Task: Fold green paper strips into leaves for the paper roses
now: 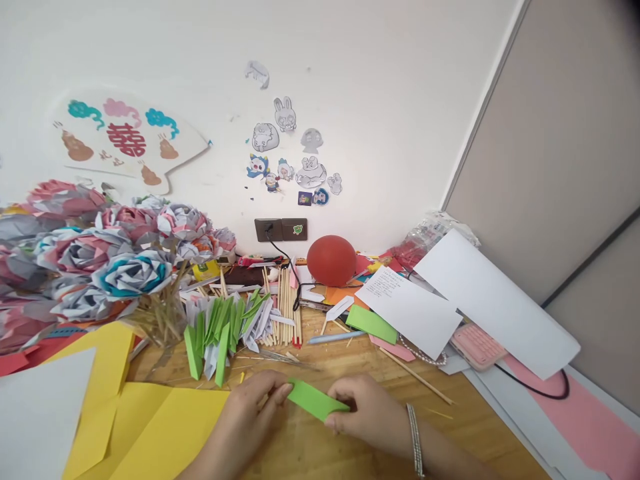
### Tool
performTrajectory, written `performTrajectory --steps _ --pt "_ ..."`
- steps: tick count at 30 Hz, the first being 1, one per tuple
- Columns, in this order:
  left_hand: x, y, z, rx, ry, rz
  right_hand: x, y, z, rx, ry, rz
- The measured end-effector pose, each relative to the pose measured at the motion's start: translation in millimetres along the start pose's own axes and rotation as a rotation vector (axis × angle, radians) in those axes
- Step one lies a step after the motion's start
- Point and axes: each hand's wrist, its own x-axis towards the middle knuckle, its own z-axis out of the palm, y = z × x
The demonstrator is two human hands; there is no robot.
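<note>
A green paper strip point(314, 400) is stretched between my two hands, just above the wooden table point(300, 453). My left hand point(263, 400) pinches its left end between thumb and finger. At the other end, my right hand point(363, 410) grips the strip, and the paper looks bent over near those fingers. Beyond my hands lies a pile of folded green paper pieces point(223, 330), with folded pale grey pieces point(260, 323) mixed in. Several wooden sticks point(286, 307) lie right of that pile.
Paper flowers point(133, 273) crowd the left side behind yellow paper point(160, 427). A red balloon point(331, 260) rests near the wall. White sheets point(495, 300), a pink phone point(479, 345) and a flat green sheet point(373, 323) lie to the right. A black cable point(287, 257) hangs from the socket.
</note>
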Motion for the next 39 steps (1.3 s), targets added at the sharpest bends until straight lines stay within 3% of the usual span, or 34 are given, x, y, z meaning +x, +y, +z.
performTrajectory --steps 8,13,25,31,39 --pt "2 -2 3.1 -0.124 -0.005 -0.175 -5 -5 1 -0.013 0.027 -0.146" --pt "1 -3 5.1 -0.193 -0.032 -0.247 -2 5 5 0.166 -0.006 -0.021" --pt "6 -9 5.2 -0.359 -0.014 -0.286 5 9 9 0.355 0.131 -0.086" --pt "6 -8 4.9 -0.402 -0.018 -0.315 5 12 9 0.358 0.129 -0.098" --pt "1 -8 6.2 -0.318 0.009 -0.295 5 9 5 0.353 0.152 -0.06"
